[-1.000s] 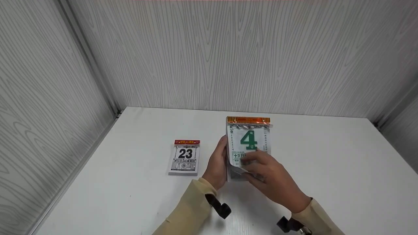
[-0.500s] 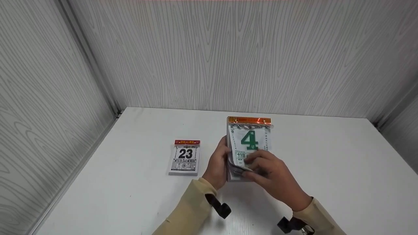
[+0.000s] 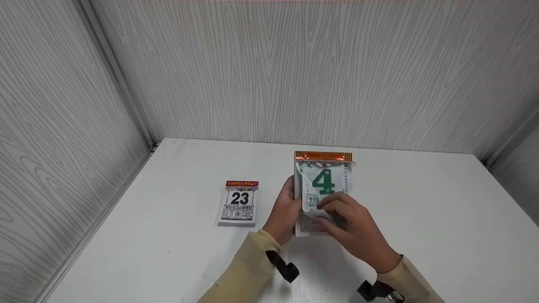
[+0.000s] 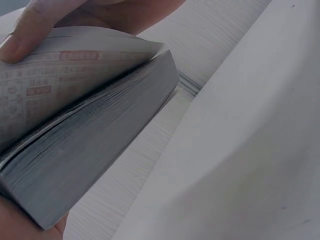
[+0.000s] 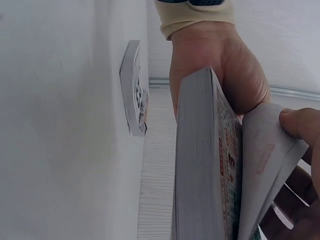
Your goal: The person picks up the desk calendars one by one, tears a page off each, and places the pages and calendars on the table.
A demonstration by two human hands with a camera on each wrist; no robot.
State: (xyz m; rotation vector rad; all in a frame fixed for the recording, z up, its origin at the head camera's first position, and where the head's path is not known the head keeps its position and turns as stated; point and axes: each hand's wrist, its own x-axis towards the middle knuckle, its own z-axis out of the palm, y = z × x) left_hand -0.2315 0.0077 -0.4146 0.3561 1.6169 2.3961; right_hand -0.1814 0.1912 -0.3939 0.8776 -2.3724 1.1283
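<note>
As the left hand (image 3: pixel 284 215) grips the thick calendar (image 5: pixel 202 160), the right hand (image 3: pixel 358 226) pinches its lifted green "4" page (image 3: pixel 323 182); a smaller calendar (image 3: pixel 238 205) lies apart, leftward.

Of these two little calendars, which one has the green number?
The orange-topped calendar held in the left hand shows a green 4. The red-topped calendar lying on the table shows a black 23.

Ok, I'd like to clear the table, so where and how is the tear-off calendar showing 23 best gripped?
I'd grip the tear-off calendar showing 23 by both long sides, coming from above: it lies flat and face up, narrower than long, and its thick page block likely gives a firm edge each side. Mind its right, where the left hand is near.
</note>
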